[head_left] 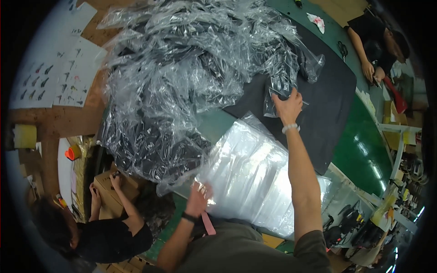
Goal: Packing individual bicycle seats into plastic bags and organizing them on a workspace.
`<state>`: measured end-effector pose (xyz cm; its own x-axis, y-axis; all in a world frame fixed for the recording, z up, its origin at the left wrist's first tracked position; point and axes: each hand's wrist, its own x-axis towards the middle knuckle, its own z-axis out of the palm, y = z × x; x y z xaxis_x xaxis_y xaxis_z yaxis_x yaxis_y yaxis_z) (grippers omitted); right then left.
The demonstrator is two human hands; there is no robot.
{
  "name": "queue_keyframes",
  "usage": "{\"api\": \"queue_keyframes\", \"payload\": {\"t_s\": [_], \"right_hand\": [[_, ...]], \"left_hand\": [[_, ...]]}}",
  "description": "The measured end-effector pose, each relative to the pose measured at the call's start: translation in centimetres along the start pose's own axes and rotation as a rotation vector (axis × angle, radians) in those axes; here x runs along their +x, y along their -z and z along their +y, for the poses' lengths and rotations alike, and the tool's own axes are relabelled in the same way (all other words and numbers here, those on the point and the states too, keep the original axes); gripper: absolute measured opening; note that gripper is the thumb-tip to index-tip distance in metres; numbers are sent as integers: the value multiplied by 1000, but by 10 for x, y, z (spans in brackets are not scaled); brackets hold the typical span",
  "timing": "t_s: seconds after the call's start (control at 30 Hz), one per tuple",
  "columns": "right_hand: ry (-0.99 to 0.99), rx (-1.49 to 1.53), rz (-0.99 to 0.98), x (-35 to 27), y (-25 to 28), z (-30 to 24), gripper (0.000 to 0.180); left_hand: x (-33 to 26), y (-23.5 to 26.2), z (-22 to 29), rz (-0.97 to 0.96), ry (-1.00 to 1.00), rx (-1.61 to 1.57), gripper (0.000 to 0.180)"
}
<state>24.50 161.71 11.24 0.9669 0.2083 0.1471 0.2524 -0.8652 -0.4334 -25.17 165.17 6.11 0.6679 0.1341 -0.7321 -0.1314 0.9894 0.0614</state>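
Note:
My right hand [290, 108], with a bead bracelet at the wrist, grips a dark item in a clear plastic bag [269, 105] at the near right edge of a big heap of bagged dark items [168, 86]. Its thumb and fingers curve around the bag. Close to my body, my left hand [199, 199] is at the left edge of a stack of flat clear plastic bags [250, 175]. Motion smears its fingers, so whether it holds plastic is unclear. A black band circles that wrist.
Under the heap lies a dark mat [318, 123] on the green table [368, 141]. One person [111, 239] at lower left handles a cardboard box [116, 193]; another person [371, 45] works at upper right. Black scissors [342, 50] lie nearby. White sheets [59, 68] are at far left.

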Motion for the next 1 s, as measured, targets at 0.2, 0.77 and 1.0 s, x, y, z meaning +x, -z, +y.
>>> {"api": "queue_keyframes", "payload": {"t_s": [0.2,0.77,1.0], "right_hand": [[-19,-187,-175,29,-32,-4,91],[-432,561,-286,-95,31,73,32],[-938,1279,-369,-151,36,108,31]], "left_hand": [[28,-160,3,68,-607,1460,50],[314,-335,125,260,-881,1446,55],[163,-295,75,-222,-187,780,33]]}}
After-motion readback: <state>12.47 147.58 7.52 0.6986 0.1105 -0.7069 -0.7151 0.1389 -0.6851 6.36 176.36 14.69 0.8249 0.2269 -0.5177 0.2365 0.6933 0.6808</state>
